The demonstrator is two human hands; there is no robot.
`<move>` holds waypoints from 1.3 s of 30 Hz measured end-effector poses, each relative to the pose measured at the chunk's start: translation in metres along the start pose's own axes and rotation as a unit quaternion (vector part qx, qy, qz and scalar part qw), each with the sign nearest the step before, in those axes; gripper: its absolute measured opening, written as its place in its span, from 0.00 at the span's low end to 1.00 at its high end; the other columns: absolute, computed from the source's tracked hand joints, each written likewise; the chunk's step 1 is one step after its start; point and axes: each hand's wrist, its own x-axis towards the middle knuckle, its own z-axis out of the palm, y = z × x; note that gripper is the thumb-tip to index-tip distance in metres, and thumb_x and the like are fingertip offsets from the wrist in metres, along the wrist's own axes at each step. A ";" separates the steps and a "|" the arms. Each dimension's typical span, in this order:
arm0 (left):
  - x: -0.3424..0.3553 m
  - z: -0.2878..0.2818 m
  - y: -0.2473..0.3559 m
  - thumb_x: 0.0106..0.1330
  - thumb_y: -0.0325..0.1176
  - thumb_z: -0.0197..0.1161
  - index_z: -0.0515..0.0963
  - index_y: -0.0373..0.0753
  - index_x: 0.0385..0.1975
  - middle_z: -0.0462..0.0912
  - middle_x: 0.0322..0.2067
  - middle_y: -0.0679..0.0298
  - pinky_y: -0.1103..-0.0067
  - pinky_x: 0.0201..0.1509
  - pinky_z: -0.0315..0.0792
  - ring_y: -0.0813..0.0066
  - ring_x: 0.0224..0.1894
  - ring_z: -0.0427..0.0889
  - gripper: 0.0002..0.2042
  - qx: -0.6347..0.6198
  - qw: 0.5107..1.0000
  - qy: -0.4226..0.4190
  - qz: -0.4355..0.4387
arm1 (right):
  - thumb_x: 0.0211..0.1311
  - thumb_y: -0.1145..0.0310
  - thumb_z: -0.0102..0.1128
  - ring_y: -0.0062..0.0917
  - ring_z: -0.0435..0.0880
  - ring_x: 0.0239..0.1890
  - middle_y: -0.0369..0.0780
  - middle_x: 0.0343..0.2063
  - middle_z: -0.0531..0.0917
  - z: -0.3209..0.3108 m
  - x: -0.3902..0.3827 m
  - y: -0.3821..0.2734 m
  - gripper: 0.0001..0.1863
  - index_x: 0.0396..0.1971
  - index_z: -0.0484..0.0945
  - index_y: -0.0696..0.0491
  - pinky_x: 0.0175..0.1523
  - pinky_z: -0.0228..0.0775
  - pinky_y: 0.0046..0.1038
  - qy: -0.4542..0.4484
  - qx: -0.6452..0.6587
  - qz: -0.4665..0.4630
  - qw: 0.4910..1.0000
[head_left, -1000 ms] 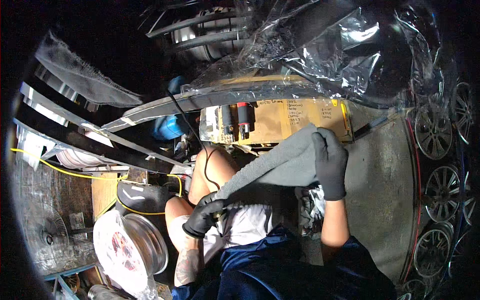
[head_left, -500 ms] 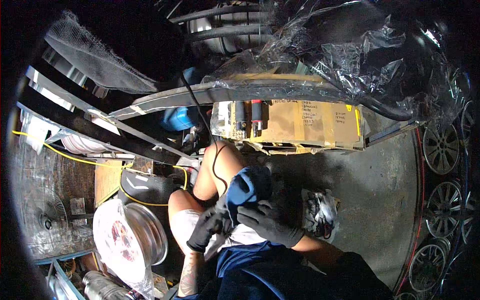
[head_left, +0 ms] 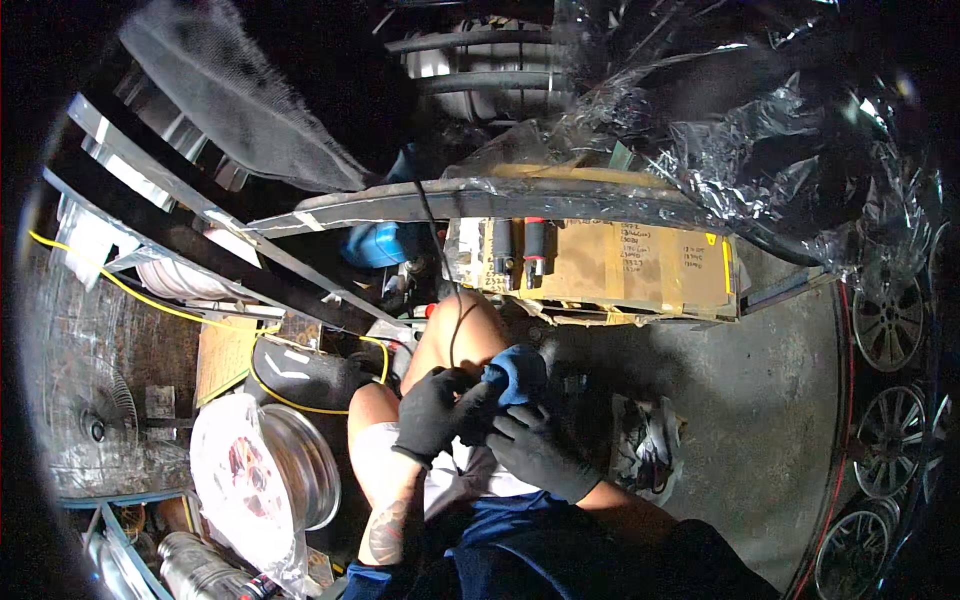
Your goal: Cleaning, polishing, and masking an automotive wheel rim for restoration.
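Observation:
Below the cardboard box, my left hand (head_left: pixel 430 415) in a dark grey glove is closed on a bunched blue cloth (head_left: pixel 518 372) above my lap; what else lies inside its fingers is hidden. A thin black cable (head_left: pixel 434 235) hangs down to this hand. My right hand (head_left: pixel 540 450), also gloved, is just below the cloth with bent fingers spread apart, their tips at or near its lower edge. A silver wheel (head_left: pixel 300 470), partly wrapped in white plastic, stands left of my legs.
A cardboard box (head_left: pixel 630 270) carrying two cylindrical tools (head_left: pixel 518 250) lies ahead on a metal rack. Dark plastic sheeting (head_left: pixel 760 150) drapes behind it. Several alloy wheels (head_left: pixel 885 440) line the right. A yellow hose (head_left: pixel 150 298), a fan (head_left: pixel 100 425) and a crumpled bag (head_left: pixel 645 445) are around me.
A second ago both hands held a grey cloth stretched out to the upper right. Now my right hand is lower and left, near my left, and a bunched blue cloth shows between them.

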 end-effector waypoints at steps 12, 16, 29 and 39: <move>-0.012 0.009 -0.039 0.75 0.35 0.59 0.80 0.33 0.44 0.82 0.29 0.70 0.84 0.34 0.72 0.84 0.30 0.77 0.11 -0.456 0.882 0.104 -0.061 | 0.65 0.53 0.65 0.44 0.74 0.63 0.49 0.57 0.79 -0.015 0.051 0.084 0.26 0.56 0.79 0.55 0.69 0.65 0.42 0.179 0.227 0.089 0.953; -0.016 0.004 -0.034 0.75 0.33 0.58 0.79 0.30 0.47 0.84 0.32 0.66 0.81 0.41 0.75 0.80 0.36 0.80 0.12 -0.279 0.926 0.255 0.001 | 0.63 0.52 0.67 0.38 0.80 0.55 0.47 0.48 0.82 -0.012 0.074 0.104 0.23 0.46 0.81 0.57 0.61 0.71 0.38 0.106 0.164 -0.025 0.981; -0.008 -0.060 -0.007 0.72 0.38 0.63 0.80 0.30 0.43 0.84 0.29 0.65 0.81 0.39 0.75 0.82 0.33 0.80 0.14 -0.252 0.930 0.241 0.115 | 0.57 0.35 0.67 0.39 0.78 0.20 0.53 0.16 0.77 -0.108 0.052 0.072 0.38 0.17 0.80 0.63 0.32 0.70 0.39 -0.288 0.233 0.081 0.925; -0.026 0.119 -0.061 0.75 0.36 0.58 0.85 0.39 0.48 0.89 0.42 0.61 0.74 0.55 0.79 0.67 0.44 0.88 0.12 -0.735 0.560 -0.354 0.144 | 0.64 0.38 0.61 0.41 0.82 0.23 0.49 0.22 0.83 -0.128 0.029 0.026 0.32 0.37 0.84 0.58 0.36 0.78 0.36 -0.265 0.218 0.020 0.939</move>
